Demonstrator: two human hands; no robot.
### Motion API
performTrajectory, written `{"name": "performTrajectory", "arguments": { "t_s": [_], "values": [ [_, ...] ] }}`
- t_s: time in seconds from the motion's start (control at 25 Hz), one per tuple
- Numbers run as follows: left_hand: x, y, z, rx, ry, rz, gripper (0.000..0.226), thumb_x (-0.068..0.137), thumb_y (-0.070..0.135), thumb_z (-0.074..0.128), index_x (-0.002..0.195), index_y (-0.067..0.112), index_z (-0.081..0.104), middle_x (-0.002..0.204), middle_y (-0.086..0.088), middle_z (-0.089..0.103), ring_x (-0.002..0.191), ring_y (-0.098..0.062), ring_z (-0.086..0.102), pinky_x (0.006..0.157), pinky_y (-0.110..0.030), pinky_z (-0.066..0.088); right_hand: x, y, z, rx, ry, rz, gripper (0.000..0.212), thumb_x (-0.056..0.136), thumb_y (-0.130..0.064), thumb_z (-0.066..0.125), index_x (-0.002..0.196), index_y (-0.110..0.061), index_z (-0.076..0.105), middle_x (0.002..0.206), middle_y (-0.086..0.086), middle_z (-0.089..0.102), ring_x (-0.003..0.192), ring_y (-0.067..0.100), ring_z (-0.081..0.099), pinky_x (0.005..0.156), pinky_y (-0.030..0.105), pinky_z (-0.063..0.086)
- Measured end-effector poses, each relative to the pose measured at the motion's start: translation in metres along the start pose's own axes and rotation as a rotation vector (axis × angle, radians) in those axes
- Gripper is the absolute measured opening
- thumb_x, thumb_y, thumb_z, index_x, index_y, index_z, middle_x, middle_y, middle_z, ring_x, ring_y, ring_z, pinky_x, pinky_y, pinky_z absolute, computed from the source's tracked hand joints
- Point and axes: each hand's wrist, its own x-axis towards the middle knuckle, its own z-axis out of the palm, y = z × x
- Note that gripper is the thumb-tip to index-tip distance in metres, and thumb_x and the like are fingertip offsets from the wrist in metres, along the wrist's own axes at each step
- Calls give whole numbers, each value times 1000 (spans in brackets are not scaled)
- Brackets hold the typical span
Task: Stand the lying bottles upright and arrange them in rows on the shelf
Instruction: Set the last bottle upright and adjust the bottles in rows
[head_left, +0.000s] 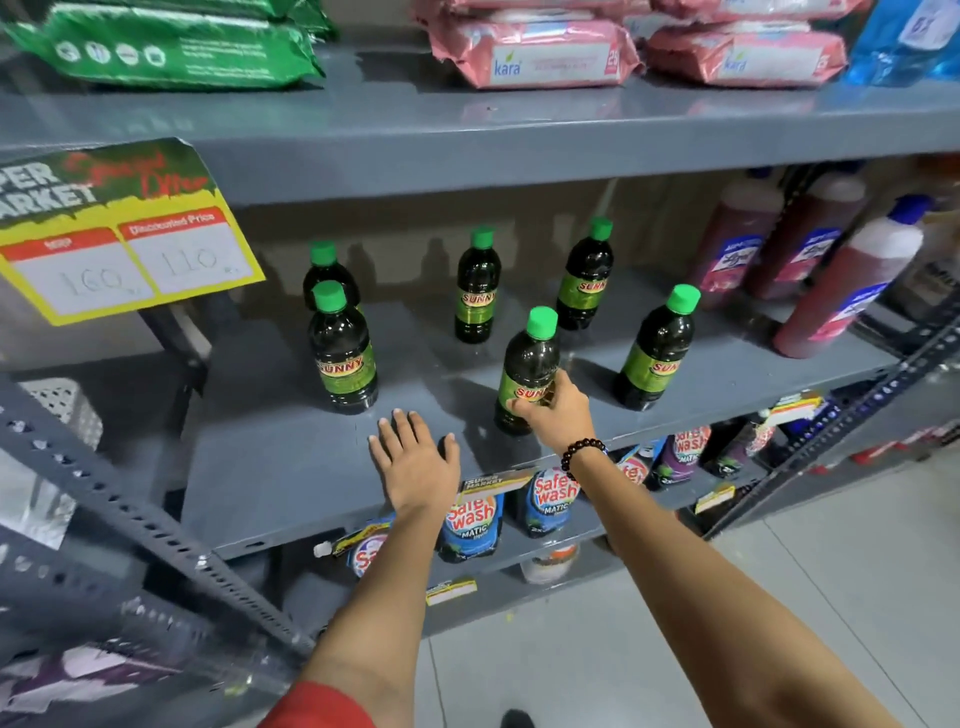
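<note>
Head view, grey metal shelf (291, 483), middle tier. I count six dark Sunny bottles with green caps, all upright, none lying down.

Back row: left rear bottle (326, 270), partly hidden behind the front-left bottle (344, 353); centre rear bottle (476, 291); right rear bottle (586, 278). Front row: the front-left bottle, a front-centre bottle (529, 358) and a front-right bottle (655, 351). Spacing is uneven; the rows are loose and the bottles stand well apart from one another.

Right hand (556, 410), beaded bracelet (582, 451) at the wrist: fingers curled around the lower label of the front-centre bottle, gripping it from the near side. The bottle's base sits on the shelf near the front edge.

Left hand (415, 457): flat, palm down, fingers spread and extended, resting on bare shelf surface just left of the gripped bottle, holding nothing.

Surroundings: yellow price sign (119, 244) hangs from the tier above at left. Red-brown bottles with blue caps (841, 286) stand at the right end of the same shelf. Safe Wash pouches (470, 525) are on the tier below. Pink Kara packs (535, 52) and a green pack (166, 47) lie on the top tier.
</note>
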Motion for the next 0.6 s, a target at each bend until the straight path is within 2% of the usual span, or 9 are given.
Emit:
{"name": "performTrajectory", "arguments": {
  "t_s": [0.24,0.32,0.4,0.44,0.52,0.6],
  "values": [
    [2,-1,-4,-64,-8,6,62,94,40,32,141,2,20,153,-18,21,142,-36,11,117,-50,6,-10,-3,-3,46,-36,-28,68,70,-18,79,127,-10,43,126,11,58,117,27,56,93,32,45],
    [1,-6,-10,-112,25,20,59,95,39,34,138,0,27,151,-20,27,141,-36,15,117,-50,9,-21,-7,2,84,161,-123,78,69,-26,79,132,-8,37,132,12,49,124,27,48,102,37,42],
    [0,-21,-16,-107,88,22,55,94,37,36,135,-1,34,147,-21,35,139,-37,22,117,-50,13,-34,-15,10,90,405,-283,66,73,-29,75,125,-5,42,116,9,49,114,28,50,98,41,44],
    [-1,-31,-19,-96,125,13,53,94,35,37,133,-2,37,144,-22,39,138,-37,25,116,-50,15,-39,-22,15,96,460,-370,54,75,-26,73,116,-4,47,105,4,47,104,27,51,92,41,46],
    [-1,-56,-25,-67,179,-18,51,94,33,38,129,-3,42,140,-24,44,135,-39,30,115,-53,19,-47,-42,32,93,419,-527,36,79,-22,69,104,-4,51,95,-1,42,91,22,49,82,38,45],
    [1,-80,-33,-42,173,-70,50,93,32,42,129,-3,42,140,-24,44,136,-39,29,114,-55,18,-49,-57,56,69,291,-579,32,81,-21,66,105,-5,52,93,3,47,91,21,49,80,36,45]
  ]
}}
